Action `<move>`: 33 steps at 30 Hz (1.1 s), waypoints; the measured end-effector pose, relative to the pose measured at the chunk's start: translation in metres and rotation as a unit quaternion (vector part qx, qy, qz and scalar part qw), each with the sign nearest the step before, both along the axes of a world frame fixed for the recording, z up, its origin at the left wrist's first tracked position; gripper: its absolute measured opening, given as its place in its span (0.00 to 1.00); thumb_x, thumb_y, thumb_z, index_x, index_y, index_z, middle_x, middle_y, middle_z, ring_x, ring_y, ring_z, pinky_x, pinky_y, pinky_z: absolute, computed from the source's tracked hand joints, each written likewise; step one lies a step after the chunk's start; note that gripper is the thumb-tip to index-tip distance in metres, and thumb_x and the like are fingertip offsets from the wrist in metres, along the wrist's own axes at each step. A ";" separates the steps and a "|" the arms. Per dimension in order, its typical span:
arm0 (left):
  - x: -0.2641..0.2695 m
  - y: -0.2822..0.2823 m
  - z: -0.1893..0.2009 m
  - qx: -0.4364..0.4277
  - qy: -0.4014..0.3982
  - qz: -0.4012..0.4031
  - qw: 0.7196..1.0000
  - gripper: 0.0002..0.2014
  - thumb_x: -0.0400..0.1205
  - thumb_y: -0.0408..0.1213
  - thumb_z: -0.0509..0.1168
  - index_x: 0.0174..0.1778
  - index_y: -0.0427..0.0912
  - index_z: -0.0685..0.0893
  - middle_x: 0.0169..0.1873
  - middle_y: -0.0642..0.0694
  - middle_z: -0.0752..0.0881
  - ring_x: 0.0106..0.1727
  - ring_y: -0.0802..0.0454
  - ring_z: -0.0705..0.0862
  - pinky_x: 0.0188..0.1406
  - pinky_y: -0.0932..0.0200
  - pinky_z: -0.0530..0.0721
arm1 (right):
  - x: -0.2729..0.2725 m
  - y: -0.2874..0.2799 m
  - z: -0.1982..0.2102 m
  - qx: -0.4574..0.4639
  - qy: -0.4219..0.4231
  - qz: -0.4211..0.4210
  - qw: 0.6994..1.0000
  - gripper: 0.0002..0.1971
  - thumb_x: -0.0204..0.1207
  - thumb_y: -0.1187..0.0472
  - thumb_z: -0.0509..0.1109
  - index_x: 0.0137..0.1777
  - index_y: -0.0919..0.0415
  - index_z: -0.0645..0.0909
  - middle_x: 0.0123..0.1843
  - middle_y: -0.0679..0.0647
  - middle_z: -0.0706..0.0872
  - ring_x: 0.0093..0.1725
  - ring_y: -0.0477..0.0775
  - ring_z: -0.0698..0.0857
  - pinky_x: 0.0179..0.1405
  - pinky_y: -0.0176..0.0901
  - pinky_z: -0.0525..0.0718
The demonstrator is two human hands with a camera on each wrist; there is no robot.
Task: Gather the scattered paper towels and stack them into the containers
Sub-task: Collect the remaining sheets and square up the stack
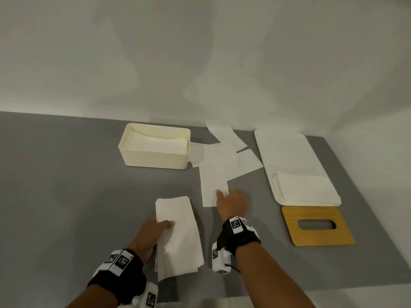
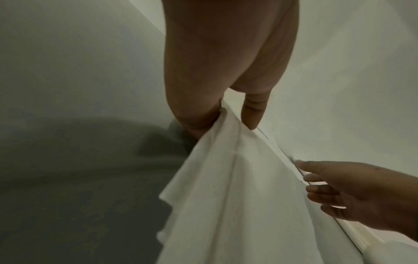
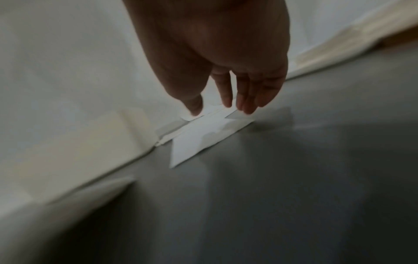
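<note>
My left hand [image 1: 155, 227] pinches a stack of white paper towels [image 1: 178, 236] above the near part of the grey table, thumb on top; the left wrist view shows the thumb and fingers clamping the stack [image 2: 237, 187]. My right hand [image 1: 231, 201] reaches forward with straight fingers over the nearest of several scattered paper towels [image 1: 213, 174] in the middle of the table, and holds nothing. The right wrist view shows its fingertips [image 3: 228, 103] just above the loose sheets [image 3: 203, 135]. A cream box [image 1: 153, 160] at the back left has towels inside. A white tray [image 1: 287, 152] at the right carries a towel stack [image 1: 307, 187].
A wooden lid with an oval slot [image 1: 317, 225] lies near the tray's front end. A pale wall [image 1: 200, 63] runs along the table's far edge. The grey table surface [image 1: 66, 185] stretches to the left.
</note>
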State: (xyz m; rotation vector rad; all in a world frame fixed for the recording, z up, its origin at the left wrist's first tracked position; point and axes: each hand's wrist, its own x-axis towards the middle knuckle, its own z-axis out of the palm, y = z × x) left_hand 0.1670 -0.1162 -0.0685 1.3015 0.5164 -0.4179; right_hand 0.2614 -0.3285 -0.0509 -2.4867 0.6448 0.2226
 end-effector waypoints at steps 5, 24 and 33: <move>0.001 0.002 -0.007 -0.010 -0.014 0.009 1.000 0.15 0.80 0.31 0.69 0.63 0.42 0.81 0.53 0.40 0.90 0.53 0.37 0.89 0.48 0.45 0.87 | 0.003 0.016 -0.009 -0.125 0.025 0.117 0.985 0.35 0.66 0.34 0.69 0.67 0.56 0.73 0.69 0.58 0.73 0.69 0.61 0.72 0.66 0.52 0.70; 0.021 -0.007 0.005 -0.051 0.045 0.031 0.997 0.16 0.86 0.46 0.61 0.64 0.42 0.83 0.56 0.40 0.90 0.59 0.38 0.88 0.64 0.37 0.83 | -0.048 0.035 0.047 -0.060 -0.016 0.372 0.926 0.10 0.82 0.54 0.62 0.49 0.57 0.84 0.47 0.52 0.87 0.46 0.53 0.85 0.49 0.43 0.82; 0.027 -0.009 0.010 -0.060 0.052 0.023 0.997 0.15 0.86 0.47 0.61 0.62 0.44 0.84 0.54 0.40 0.91 0.55 0.39 0.89 0.58 0.44 0.86 | -0.087 0.057 0.049 -0.060 -0.014 0.439 0.896 0.14 0.83 0.53 0.59 0.58 0.58 0.83 0.57 0.53 0.84 0.53 0.54 0.84 0.53 0.41 0.79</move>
